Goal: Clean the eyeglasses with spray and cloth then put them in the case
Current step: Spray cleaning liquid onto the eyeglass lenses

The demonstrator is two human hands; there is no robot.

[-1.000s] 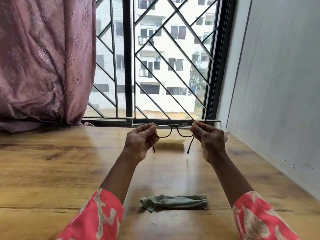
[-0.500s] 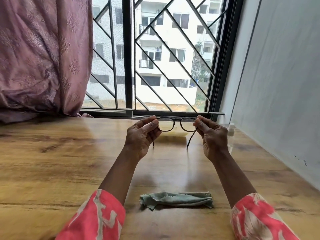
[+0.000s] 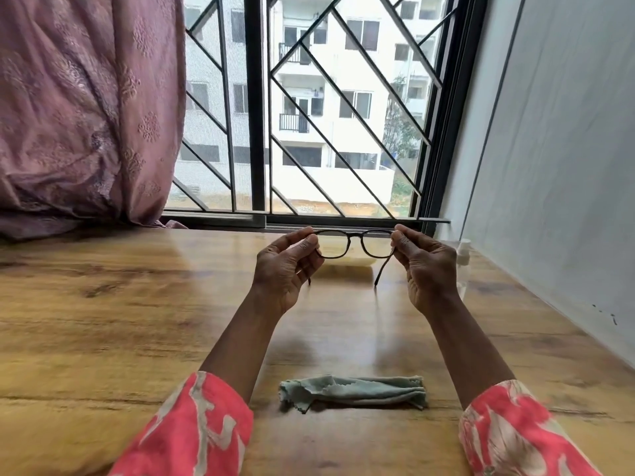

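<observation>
Both hands, left hand [image 3: 287, 266] and right hand [image 3: 426, 266], pinch dark-framed eyeglasses [image 3: 354, 243] between them above the tabletop [image 3: 120, 321]; a green cloth [image 3: 354, 391] lies nearer the person.

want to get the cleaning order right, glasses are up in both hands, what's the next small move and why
Probably free the right hand and reach for the spray bottle just beside it: both hands pinch the eyeglasses aloft, and the green cloth lies unused on the table.

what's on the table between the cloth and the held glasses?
Nothing: in the head view the stretch of wooden table between the green cloth and the eyeglasses is bare, showing only shadow and window glare, flanked by both forearms.
</observation>
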